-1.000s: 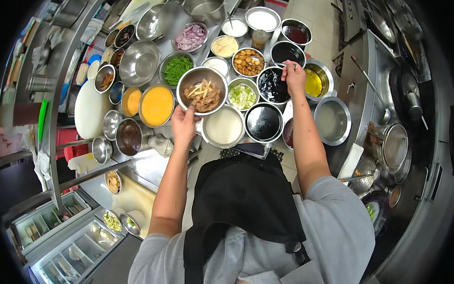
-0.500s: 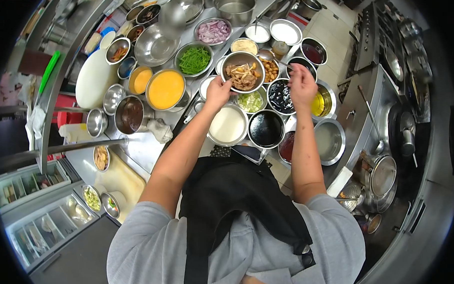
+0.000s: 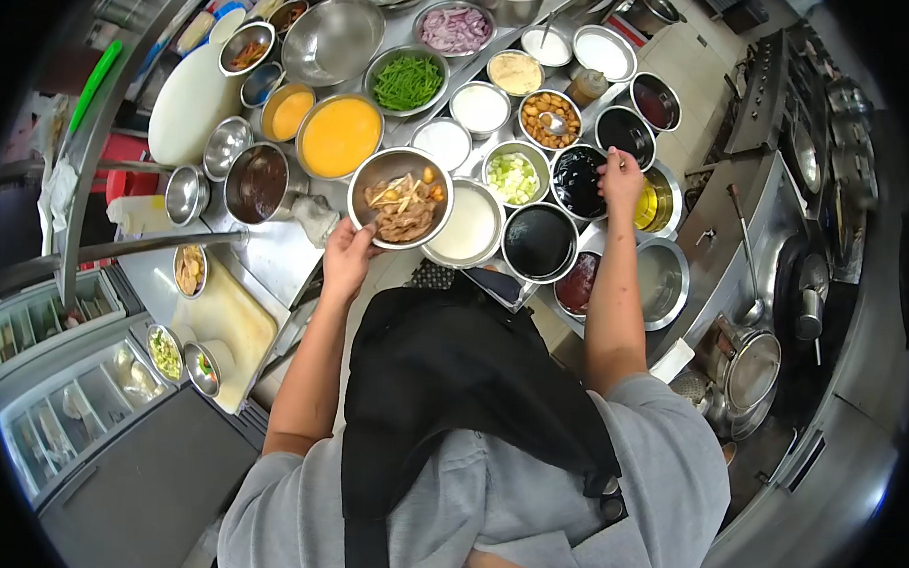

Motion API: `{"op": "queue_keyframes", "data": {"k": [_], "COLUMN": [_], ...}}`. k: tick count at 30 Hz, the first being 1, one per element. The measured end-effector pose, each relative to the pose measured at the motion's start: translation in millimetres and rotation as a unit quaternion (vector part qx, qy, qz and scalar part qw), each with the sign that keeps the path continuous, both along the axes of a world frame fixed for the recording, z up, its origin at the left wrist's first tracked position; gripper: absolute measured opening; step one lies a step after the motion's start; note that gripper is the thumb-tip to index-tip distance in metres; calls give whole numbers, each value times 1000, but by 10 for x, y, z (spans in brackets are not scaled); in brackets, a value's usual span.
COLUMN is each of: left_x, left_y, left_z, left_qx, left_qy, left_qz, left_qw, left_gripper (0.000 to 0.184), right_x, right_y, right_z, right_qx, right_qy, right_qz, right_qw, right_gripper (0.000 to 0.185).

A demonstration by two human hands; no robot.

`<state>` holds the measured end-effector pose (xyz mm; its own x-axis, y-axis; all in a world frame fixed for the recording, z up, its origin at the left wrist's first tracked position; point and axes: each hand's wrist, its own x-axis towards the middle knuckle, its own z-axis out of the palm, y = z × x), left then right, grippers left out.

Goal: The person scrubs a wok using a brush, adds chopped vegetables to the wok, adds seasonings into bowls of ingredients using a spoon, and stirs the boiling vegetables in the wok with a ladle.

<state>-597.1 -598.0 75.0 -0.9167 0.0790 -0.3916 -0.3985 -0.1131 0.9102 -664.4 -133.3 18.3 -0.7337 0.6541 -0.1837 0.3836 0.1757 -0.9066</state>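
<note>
My left hand (image 3: 348, 256) grips the rim of a metal bowl (image 3: 380, 168), thumb over the edge. Inside lie sliced brown meat (image 3: 404, 214), pale strips and orange-brown pieces. The bowl is held up beside a pot of creamy white liquid (image 3: 462, 224). My right hand (image 3: 622, 183) is at the right edge of a pot of glossy dark sauce (image 3: 574, 183), fingers pinched together. What they hold, if anything, is hard to see. Just behind, a spoon (image 3: 553, 125) rests in a bowl of brown nut-like pieces (image 3: 540, 106).
Chopped pale green vegetable (image 3: 513, 178), cut greens (image 3: 407, 82), sliced purple onion (image 3: 455, 30) and orange liquid (image 3: 340, 136) stand around in metal containers. Yellow oil (image 3: 650, 207) sits right of my right hand. A cutting board (image 3: 225, 312) lies left; a stove (image 3: 769, 113) stands right.
My left hand has brought the bowl of meat left and nearer to me. My right hand has lowered toward the dark sauce, away from the spoon at the nut-like pieces.
</note>
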Motion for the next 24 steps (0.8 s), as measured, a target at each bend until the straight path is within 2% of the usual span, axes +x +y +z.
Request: {"op": "queue_keyframes", "data": {"k": [1, 4, 6, 7, 9, 10, 11, 12, 13, 14, 15, 17, 19, 21, 24], "left_x": [98, 326, 412, 438, 490, 513, 533, 551, 558, 564, 586, 618, 670, 719, 722], "left_y": [-74, -269, -314, -331, -366, -379, -386, -388, -386, -386, -385, -389, -410, -460, -515], "left_z": [9, -16, 16, 34, 50, 52, 62, 73, 81, 86, 94, 101, 63, 17, -35], "left_qx": [1, 10, 13, 13, 9, 3, 2, -1, -2, 0, 4, 9, 5, 5, 12], "left_qy": [5, 4, 1, -3, 12, 16, 16, 13, 10, 12, 12, 17, 18, 21, 26], "left_qz": [27, 77, 106, 110, 125, 136, 139, 147, 154, 154, 152, 152, 162, 151, 144], "left_qw": [1000, 997, 994, 994, 992, 991, 990, 989, 988, 988, 988, 988, 987, 988, 989], "left_gripper": [18, 17, 16, 16, 15, 15, 15, 15, 15, 15, 15, 15, 15, 18, 18], "right_x": [-5, -2, 47, 71, 61, 36, -12, -77, -188, -222, -331, -408, -448, -501, -432], "right_y": [140, 253, 11, -150, -474, -566, -747, -978, -1061, -1241, -1291, -1366, -1343, -1304, -1258], "right_z": [-130, -103, 352, 515, 715, 653, 679, 699, 302, 276, 49, -253, -399, -469, -599], "right_qx": [231, 243, 368, 369, 497, 493, 403, 309, 323, 297, 321, 338, 333, 327, 347], "right_qy": [31, -119, -249, -251, -149, -53, -30, -114, -136, -191, -172, -222, -198, -220, -130], "right_qz": [42, 100, 145, 149, 44, 101, 218, 301, 381, 425, 511, 505, 495, 516, 512], "right_qw": [971, 958, 884, 882, 854, 863, 888, 895, 855, 833, 779, 762, 777, 761, 775], "right_gripper": [38, 41, 42, 42, 38, 30, 23, 23, 29, 32, 35, 43, 41, 34, 28]}}
